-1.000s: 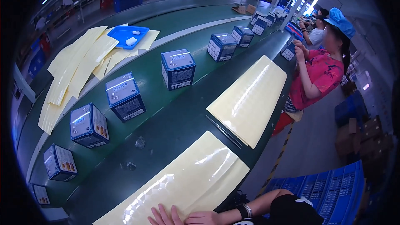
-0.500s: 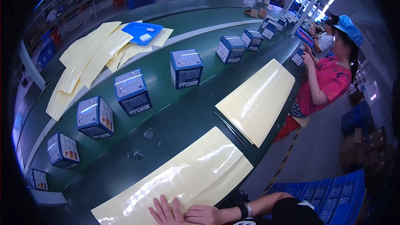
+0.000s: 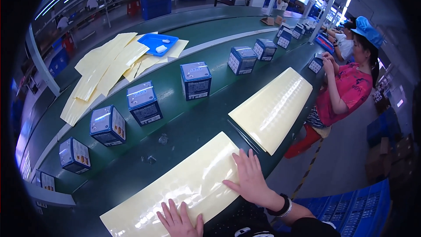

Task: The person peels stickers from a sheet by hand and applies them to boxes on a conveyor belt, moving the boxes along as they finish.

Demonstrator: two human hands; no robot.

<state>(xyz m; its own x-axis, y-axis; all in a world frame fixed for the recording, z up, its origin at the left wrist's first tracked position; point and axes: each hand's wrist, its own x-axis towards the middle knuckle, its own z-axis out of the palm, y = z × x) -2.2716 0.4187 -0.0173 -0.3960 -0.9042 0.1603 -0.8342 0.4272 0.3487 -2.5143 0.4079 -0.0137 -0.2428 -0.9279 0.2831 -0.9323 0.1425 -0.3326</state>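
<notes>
A pale yellow sheet of clear round stickers (image 3: 171,188) lies in front of me on the dark green work surface. My left hand (image 3: 180,220) rests on its near edge with the fingers spread. Farther right, my right hand (image 3: 251,176) lies on the sheet's right end, fingers stretched out and thumb apart; a dark band and a bracelet circle that wrist. Neither hand holds anything. Beyond the sheet's right end, a second pale yellow stack of sticker sheets (image 3: 272,109) lies close by, with thin dark rods (image 3: 246,135) along its near edge.
Blue-grey boxes (image 3: 196,81) stand in a row along the green conveyor. Behind them are loose yellow sheets (image 3: 103,66) and a blue tray (image 3: 158,44) with small white pieces. To the right, a co-worker (image 3: 351,83) handles a box. Blue crates (image 3: 346,210) stand below right.
My right hand has moved away from beside the left, to the right end of the sheet, and opened out. My left hand stays on the near edge. The view has shifted slightly.
</notes>
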